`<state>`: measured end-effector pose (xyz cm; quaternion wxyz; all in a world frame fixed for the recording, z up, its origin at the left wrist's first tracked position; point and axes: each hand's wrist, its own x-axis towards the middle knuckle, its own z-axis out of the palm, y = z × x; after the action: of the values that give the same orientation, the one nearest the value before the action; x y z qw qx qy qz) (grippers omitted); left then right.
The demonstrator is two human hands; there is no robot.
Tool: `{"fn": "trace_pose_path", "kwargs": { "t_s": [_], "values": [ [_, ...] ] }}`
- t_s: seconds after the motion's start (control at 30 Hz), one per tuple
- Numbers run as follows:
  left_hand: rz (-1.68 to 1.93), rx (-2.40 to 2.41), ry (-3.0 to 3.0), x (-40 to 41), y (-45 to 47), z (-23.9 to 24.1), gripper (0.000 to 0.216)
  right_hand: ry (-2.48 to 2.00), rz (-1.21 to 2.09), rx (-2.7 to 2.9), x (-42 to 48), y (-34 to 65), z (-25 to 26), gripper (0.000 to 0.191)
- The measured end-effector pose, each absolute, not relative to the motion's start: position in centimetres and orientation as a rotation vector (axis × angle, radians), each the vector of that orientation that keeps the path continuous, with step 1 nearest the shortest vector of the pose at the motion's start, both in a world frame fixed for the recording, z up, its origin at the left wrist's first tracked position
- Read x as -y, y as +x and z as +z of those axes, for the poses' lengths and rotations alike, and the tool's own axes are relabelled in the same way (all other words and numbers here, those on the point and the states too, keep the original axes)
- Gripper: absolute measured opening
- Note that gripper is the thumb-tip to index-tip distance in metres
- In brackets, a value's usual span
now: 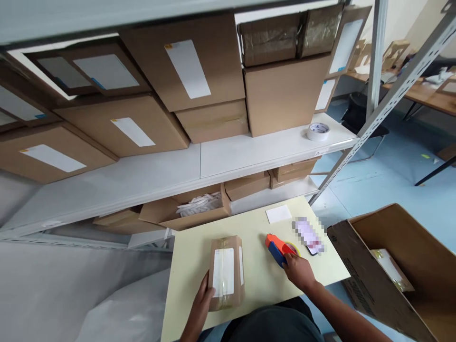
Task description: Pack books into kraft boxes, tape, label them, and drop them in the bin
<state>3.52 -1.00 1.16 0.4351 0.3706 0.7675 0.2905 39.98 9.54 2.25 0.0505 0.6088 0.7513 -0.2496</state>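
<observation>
A small cardboard box (239,285) stands on the pale yellow table (192,251), with clear tape running down over its white label. My left hand (205,295) grips the box's left side, thumb on the front face and fingers partly hidden behind the edge. To the right, my right hand (299,271) is closed around the handle of an orange and blue tape dispenser (276,248), held over the table. Part of a yellow-rimmed tape roll shows beside the fingers. A phone (307,233), partly pixelated, lies beyond the dispenser, near a white card (278,214).
A large open carton (377,280) at the right contains a taped parcel (392,270). Behind the table, a metal shelf (228,159) bears several cardboard boxes (285,97) and a tape roll (318,132). An open box (192,204) of white strips sits on the lower shelf.
</observation>
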Motion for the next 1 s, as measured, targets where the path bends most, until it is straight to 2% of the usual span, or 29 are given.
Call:
{"fn": "trace_pose_path", "kwargs": {
  "t_s": [0.17, 0.33, 0.43, 0.53, 0.7, 0.9, 1.0],
  "values": [
    [0.709, -2.244, 1.499, 0.7, 6.8, 1.8, 0.080, 1.977, -0.611, -2.735, -15.5, 40.4, 11.2, 0.032],
    [0.422, -2.382, 1.785, -0.6, 9.9, 1.5, 0.095, 1.873, -0.133, -3.125, -27.0, 38.9, 23.1, 0.036],
    [0.257, -2.409, 1.856, -1.3, 9.4, 1.4, 0.092, 1.827, 0.066, -3.170, -33.8, 36.9, 27.1, 0.037],
    [0.161, -2.300, 2.021, -1.4, 7.0, 2.2, 0.090, 1.797, 0.074, -3.128, -38.8, 35.2, 27.7, 0.042],
    [0.048, -1.957, 2.377, -0.6, 2.7, 4.6, 0.104, 1.762, -0.021, -3.160, -42.6, 34.0, 25.4, 0.045],
    [0.036, -1.876, 2.466, -0.5, 1.3, 5.3, 0.097, 1.746, 0.079, -3.480, -39.6, 34.5, 23.7, 0.044],
    [0.053, -1.859, 2.512, -1.1, 1.6, 4.9, 0.092, 1.799, -0.059, -3.548, -35.3, 34.9, 21.8, 0.037]
  ]
}}
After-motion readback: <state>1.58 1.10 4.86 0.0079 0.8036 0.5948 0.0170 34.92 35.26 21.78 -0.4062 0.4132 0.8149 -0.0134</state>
